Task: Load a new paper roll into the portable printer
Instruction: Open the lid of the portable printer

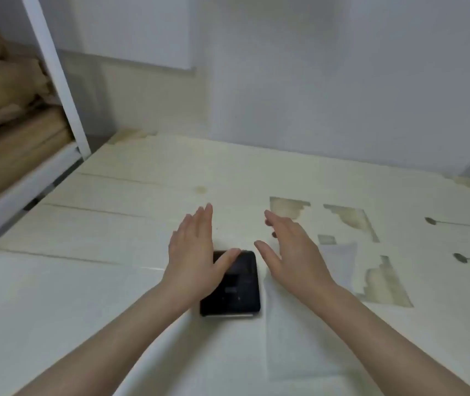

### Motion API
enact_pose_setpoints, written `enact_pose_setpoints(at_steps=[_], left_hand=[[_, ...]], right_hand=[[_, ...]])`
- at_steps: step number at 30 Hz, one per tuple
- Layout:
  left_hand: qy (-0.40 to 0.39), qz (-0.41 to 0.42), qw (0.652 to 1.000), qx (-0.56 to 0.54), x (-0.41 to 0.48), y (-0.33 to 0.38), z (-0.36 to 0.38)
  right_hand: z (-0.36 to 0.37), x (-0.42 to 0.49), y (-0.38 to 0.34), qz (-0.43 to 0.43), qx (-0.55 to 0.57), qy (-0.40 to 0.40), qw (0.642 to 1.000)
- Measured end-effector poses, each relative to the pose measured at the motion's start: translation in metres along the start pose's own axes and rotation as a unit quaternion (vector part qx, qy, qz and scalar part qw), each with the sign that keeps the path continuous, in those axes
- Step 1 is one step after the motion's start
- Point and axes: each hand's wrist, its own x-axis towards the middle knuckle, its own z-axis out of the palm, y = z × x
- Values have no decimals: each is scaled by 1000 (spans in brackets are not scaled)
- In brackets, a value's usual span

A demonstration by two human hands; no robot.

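Both sets of fingers are spread flat and hold nothing; the left hand (pixel 192 252) hovers with its thumb over the far left corner of the printer (pixel 232 285), the right hand (pixel 291 250) at the printer's two o'clock, clear of it; the black printer lies flat on the pale table (pixel 99 295), lid seemingly shut; no paper roll is visible; steadying the body with one hand while the other finds the lid catch would probably serve best.

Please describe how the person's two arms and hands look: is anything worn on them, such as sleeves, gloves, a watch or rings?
Both forearms are bare as far as the picture shows; no sleeves are visible. The left hand and right hand wear no gloves. No watch, bracelet or ring shows on the wrists or fingers, though the picture is slightly blurred.
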Motion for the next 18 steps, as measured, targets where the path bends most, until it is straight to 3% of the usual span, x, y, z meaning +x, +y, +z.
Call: enact_pose_setpoints(at_steps=[6, 13, 15, 18], left_hand=[[4, -22, 992, -126, -17, -28, 41], [9, -36, 958, -283, -46, -32, 53], [3, -39, 931, -363, -47, -34, 58], [9, -63, 856, -514, -51, -31, 61]], right_hand=[[53, -32, -1, -3, 0, 10, 1000], [69, -65, -11, 83, -5, 36, 996], [72, -69, -15, 67, 18, 44, 997], [72, -75, -19, 60, 65, 76, 993]])
